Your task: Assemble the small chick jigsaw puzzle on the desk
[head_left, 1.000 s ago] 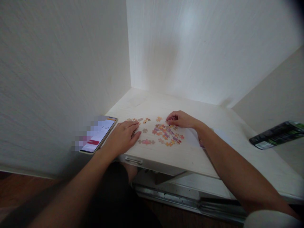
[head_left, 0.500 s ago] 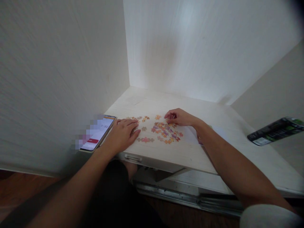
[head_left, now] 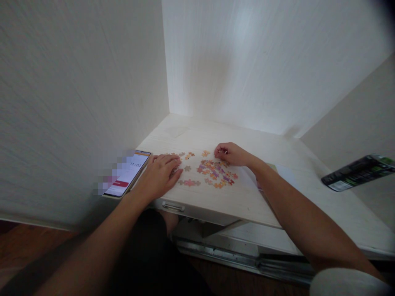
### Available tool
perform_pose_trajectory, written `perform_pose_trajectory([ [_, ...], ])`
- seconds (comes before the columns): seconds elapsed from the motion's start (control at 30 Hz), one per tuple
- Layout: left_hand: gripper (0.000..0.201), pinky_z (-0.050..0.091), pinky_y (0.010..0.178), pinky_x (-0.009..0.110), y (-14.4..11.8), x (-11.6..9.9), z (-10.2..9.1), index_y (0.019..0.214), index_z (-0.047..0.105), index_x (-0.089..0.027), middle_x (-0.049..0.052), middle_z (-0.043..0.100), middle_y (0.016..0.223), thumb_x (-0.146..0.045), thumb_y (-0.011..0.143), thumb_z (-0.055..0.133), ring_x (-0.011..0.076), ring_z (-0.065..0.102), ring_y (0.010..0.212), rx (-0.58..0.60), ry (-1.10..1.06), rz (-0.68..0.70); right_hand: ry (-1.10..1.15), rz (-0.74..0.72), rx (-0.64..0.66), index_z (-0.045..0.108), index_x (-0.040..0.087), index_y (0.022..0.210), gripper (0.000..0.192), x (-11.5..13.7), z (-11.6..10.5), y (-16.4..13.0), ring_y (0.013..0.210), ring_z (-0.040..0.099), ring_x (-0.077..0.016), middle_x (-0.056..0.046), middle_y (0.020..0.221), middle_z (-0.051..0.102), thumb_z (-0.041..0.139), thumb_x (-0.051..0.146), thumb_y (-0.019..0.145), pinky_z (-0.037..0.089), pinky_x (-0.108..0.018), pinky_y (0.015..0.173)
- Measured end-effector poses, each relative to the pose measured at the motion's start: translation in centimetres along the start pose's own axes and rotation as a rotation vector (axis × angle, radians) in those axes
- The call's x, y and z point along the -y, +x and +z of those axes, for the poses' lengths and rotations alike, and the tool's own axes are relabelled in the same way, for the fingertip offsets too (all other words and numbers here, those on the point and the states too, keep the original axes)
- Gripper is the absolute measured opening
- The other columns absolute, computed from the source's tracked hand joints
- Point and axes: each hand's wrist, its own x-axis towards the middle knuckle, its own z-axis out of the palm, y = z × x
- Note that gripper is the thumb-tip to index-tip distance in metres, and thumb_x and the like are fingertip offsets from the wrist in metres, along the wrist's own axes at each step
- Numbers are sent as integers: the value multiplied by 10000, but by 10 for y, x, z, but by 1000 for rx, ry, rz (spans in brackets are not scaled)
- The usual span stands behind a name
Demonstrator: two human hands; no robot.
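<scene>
Small orange, pink and purple jigsaw pieces (head_left: 216, 172) lie scattered on a pale wooden desk (head_left: 222, 201). My left hand (head_left: 159, 174) rests flat on the desk, fingers spread, touching loose pieces at the left of the scatter. My right hand (head_left: 231, 154) sits at the far edge of the main cluster with its fingers curled and pinched around what looks like a piece. A short row of joined pieces (head_left: 189, 182) lies just right of my left hand's thumb.
A phone (head_left: 128, 173) with a lit screen lies at the desk's left edge, beside my left hand. A dark green-labelled packet (head_left: 358, 172) lies at the right. White walls enclose the desk on the left and back. A drawer handle (head_left: 173, 206) shows below the front edge.
Both hands stay nearly in place; my right hand's fingertips shift slightly at the cluster's far edge. The view has moved a little.
</scene>
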Motion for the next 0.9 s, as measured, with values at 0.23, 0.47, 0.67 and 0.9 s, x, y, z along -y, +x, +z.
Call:
perform_pose_trajectory([
  [0.23, 270, 381, 970, 471, 18, -12, 3, 1154, 662, -198, 81, 664, 1266, -297, 956, 507, 272, 592, 1150, 16, -66, 52, 1, 32, 124, 704, 137, 960, 276, 3, -6, -2, 526, 476, -107, -7, 643, 586, 506, 312, 880, 363, -251, 536],
  [0.47, 289, 454, 908, 415, 74, -37, 17, 1162, 661, -176, 86, 716, 1129, -272, 905, 570, 262, 640, 1035, 137, -108, 109, -105, -77, 234, 754, 164, 1022, 366, -1, -13, -4, 587, 472, -113, 3, 657, 595, 699, 430, 777, 336, -262, 570],
  [0.67, 281, 512, 803, 301, 98, -33, 38, 1106, 695, -188, 43, 745, 968, -181, 843, 596, 181, 680, 838, 184, -196, 148, -55, -37, 217, 743, 147, 943, 300, -2, -10, -2, 599, 479, -109, -3, 677, 610, 710, 384, 762, 337, -247, 554],
  [0.9, 333, 510, 837, 308, 99, -16, 35, 1187, 655, -177, 52, 735, 1010, -230, 879, 540, 176, 675, 847, 160, -186, 75, -69, 24, 150, 735, 151, 874, 233, -1, -7, -1, 587, 480, -106, -19, 698, 648, 670, 352, 774, 335, -251, 554],
])
